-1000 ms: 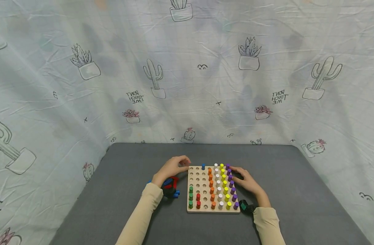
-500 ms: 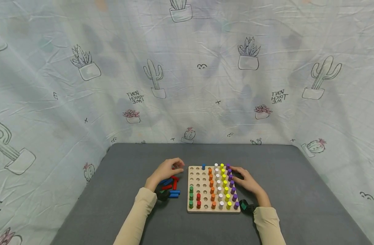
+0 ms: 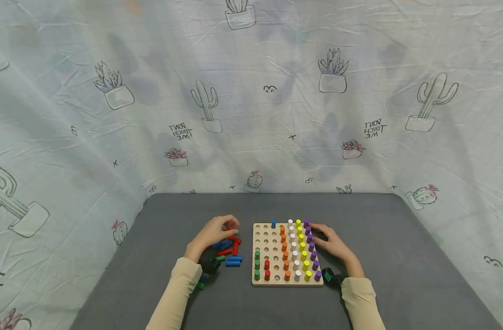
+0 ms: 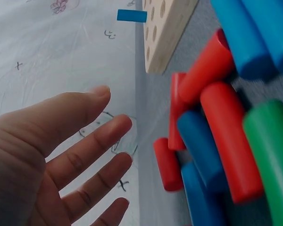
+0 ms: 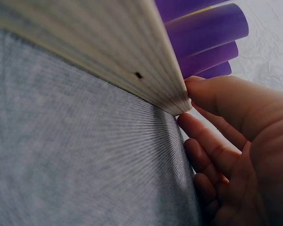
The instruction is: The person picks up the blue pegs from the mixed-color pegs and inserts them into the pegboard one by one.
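My left hand (image 3: 217,230) hovers over loose pegs left of the wooden pegboard (image 3: 288,283). In the left wrist view, its fingers (image 4: 92,148) are spread and hold nothing. Beside them lie red pegs (image 4: 232,141), blue pegs (image 4: 201,153) and a green peg (image 4: 272,157). My right hand (image 3: 333,243) holds the board near its far right corner. In the right wrist view, the thumb (image 5: 217,94) touches the board's edge below the purple pegs (image 5: 210,30), and the other fingers curl past the corner; their contact is partly hidden.
Orange (image 3: 284,247), white (image 3: 293,247), yellow (image 3: 302,247) and purple columns of pegs stand on the board's right side. Green pegs (image 3: 257,265), red pegs (image 3: 267,270) and one blue peg (image 3: 273,224) stand further left. A grey table (image 3: 400,275) lies beneath, with a printed curtain (image 3: 251,114) behind.
My left hand has moved left, away from the board's far left corner to above the loose pegs, uncovering more of them. The right hand has stayed in place on the board.
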`<control>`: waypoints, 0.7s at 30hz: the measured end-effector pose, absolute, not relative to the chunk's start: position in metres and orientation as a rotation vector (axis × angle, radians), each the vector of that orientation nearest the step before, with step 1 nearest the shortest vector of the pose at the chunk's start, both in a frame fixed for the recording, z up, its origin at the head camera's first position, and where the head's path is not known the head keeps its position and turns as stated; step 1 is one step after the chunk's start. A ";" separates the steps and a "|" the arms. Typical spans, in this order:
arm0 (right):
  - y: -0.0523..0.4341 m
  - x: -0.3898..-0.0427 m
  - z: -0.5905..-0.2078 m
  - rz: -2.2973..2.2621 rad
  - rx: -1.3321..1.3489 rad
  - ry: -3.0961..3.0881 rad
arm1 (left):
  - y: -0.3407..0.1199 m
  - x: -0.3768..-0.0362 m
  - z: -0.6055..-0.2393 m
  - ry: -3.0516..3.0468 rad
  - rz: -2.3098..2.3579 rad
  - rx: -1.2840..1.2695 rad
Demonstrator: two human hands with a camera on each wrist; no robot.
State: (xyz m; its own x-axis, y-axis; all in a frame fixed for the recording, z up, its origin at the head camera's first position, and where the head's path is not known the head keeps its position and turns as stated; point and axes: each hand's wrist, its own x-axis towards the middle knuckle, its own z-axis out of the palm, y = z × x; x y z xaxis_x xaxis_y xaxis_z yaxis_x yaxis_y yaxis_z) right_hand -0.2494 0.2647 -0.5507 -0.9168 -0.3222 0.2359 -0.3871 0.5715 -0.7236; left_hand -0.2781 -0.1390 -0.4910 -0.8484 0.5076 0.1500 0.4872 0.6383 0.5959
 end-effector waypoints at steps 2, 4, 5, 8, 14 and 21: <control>0.265 -0.250 -0.551 1.291 0.613 -2.713 | -0.143 -0.277 -0.491 2.816 1.016 0.844; 0.265 -0.250 -0.551 1.301 0.610 -2.714 | -0.147 -0.275 -0.491 2.815 1.025 0.833; 0.265 -0.250 -0.551 1.308 0.606 -2.714 | -0.148 -0.274 -0.490 2.815 1.031 0.831; 0.265 -0.249 -0.550 1.303 0.613 -2.711 | -0.154 -0.273 -0.489 2.809 1.044 0.797; 0.261 -0.245 -0.542 1.298 0.615 -2.709 | -0.162 -0.270 -0.489 2.823 1.035 0.792; 0.264 -0.248 -0.548 1.309 0.615 -2.702 | -0.171 -0.266 -0.488 2.832 1.042 0.762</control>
State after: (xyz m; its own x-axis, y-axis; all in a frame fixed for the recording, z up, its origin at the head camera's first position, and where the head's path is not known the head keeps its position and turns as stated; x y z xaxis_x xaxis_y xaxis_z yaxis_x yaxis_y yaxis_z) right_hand -0.2484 0.2636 -0.5480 -0.9165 -0.3208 0.2388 -0.3863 0.5552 -0.7366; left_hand -0.2656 -0.1714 -0.4878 -0.8796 0.4555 0.1369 0.4356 0.6560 0.6164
